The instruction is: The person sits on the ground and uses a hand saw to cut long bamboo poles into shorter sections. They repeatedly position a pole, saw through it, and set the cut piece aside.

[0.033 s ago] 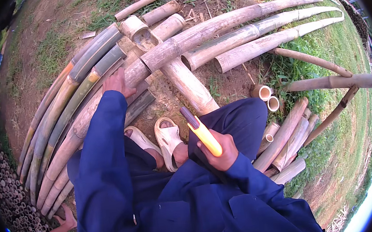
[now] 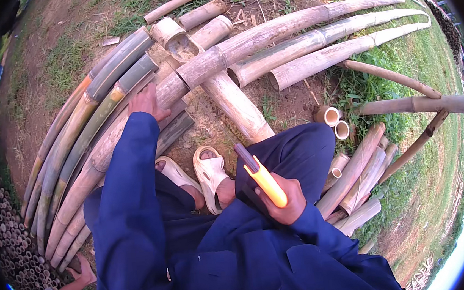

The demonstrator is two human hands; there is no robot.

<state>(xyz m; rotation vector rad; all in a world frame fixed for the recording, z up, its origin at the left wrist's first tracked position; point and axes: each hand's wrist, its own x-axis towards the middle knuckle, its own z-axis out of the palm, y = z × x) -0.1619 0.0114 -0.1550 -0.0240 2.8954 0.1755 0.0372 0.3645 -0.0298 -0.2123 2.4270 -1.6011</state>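
Note:
My left hand (image 2: 148, 103) grips a thick, weathered bamboo pole (image 2: 203, 66), fingers over its top. Just right of those fingers a dark cut line crosses the pole. Under it runs a pale bamboo log (image 2: 235, 105), slanting toward my knee. My right hand (image 2: 288, 202) is closed round the orange-yellow handle of what looks like a hand saw (image 2: 266, 182). Its dark blade points up and away from me, foreshortened and apart from the pole, so the teeth cannot be made out.
Several long poles (image 2: 71, 131) lie at the left; more poles (image 2: 311, 41) lie beyond. Short cut pieces (image 2: 351, 181) are heaped right of my knee, near a pole frame (image 2: 413, 103). Another person's hand (image 2: 83, 271) touches pole ends at lower left, beside stacked bamboo sections (image 2: 14, 247).
My right hand has drawn the saw slightly to the right and back toward my body. My left hand and the pole stay where they were.

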